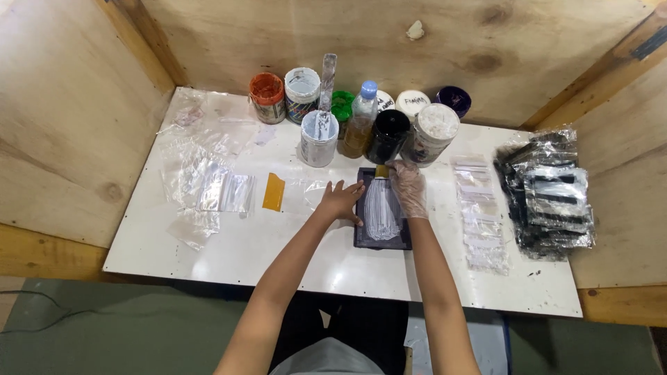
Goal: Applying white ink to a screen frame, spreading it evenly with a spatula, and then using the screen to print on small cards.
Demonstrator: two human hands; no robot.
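Note:
A small dark rectangular frame (pixel 381 239) lies flat on the white table (pixel 236 257), smeared down its middle with whitish paste. My left hand (pixel 340 200), bare, presses flat on the frame's left edge with fingers spread. My right hand (pixel 408 186), in a clear plastic glove, grips a small yellow scraper (pixel 381 171) at the frame's top edge. A second yellow scraper (pixel 274 192) lies on the table to the left, apart from both hands.
Several paint jars and a bottle (pixel 360 128) stand along the back, one white tub (pixel 319 139) with a stirring stick. Clear plastic bags (pixel 208 184) lie at left. A row of small strips (pixel 479 212) and a pile of bagged dark items (pixel 549 198) lie at right. Plywood walls surround the table.

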